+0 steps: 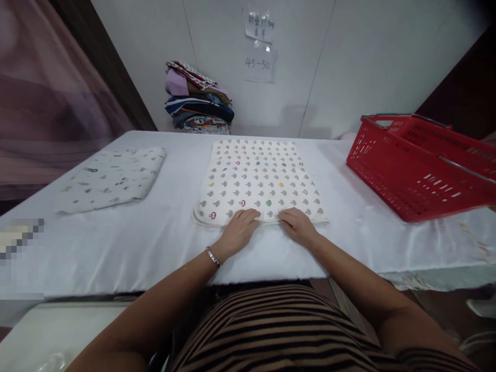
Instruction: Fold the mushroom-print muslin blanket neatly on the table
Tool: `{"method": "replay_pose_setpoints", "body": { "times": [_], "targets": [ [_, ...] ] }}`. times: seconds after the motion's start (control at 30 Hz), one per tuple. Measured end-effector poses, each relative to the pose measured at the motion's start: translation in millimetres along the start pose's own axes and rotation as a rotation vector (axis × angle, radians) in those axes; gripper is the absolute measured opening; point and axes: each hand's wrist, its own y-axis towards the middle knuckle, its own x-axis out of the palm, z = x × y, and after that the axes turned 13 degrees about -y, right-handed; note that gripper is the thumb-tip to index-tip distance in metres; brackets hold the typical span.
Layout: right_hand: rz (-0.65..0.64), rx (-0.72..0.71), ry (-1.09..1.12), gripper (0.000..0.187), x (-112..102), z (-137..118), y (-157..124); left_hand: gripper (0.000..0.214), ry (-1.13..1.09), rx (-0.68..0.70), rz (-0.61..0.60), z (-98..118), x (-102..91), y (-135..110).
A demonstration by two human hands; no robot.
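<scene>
A white cloth (256,170) printed with grey mushrooms and a few coloured ones lies folded flat on the white-covered table, its near edge showing several layers. My left hand (241,230), with a metal bracelet on the wrist, is closed on that near edge left of its middle. A short way to the right, my right hand (298,225) pinches the same edge. The fingertips of both hands are partly hidden by the hands and the edge. Another folded cloth (116,178), pale with a scattered print, lies to the left, apart from both hands.
A red plastic basket (426,175) with metal handles stands at the right of the table (182,248). A stack of folded fabrics (199,103) is at the back against the wall. Paper signs (259,62) hang there. A curtain (50,98) hangs at left.
</scene>
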Motion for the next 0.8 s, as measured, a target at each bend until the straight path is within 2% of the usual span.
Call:
{"method": "replay_pose_setpoints", "body": {
  "times": [0.33,0.57,0.8],
  "targets": [
    [-0.128,-0.177,-0.148,0.023,-1,-14,14,0.024,-0.024,-0.018,0.019,-6,5.0,4],
    [-0.115,-0.164,-0.243,0.023,4,-19,21,0.023,0.039,-0.065,0.004,-7,3.8,7],
    [-0.177,-0.141,-0.229,0.024,8,-17,21,0.017,0.022,-0.089,-0.007,-4,2.8,10]
  ]
}}
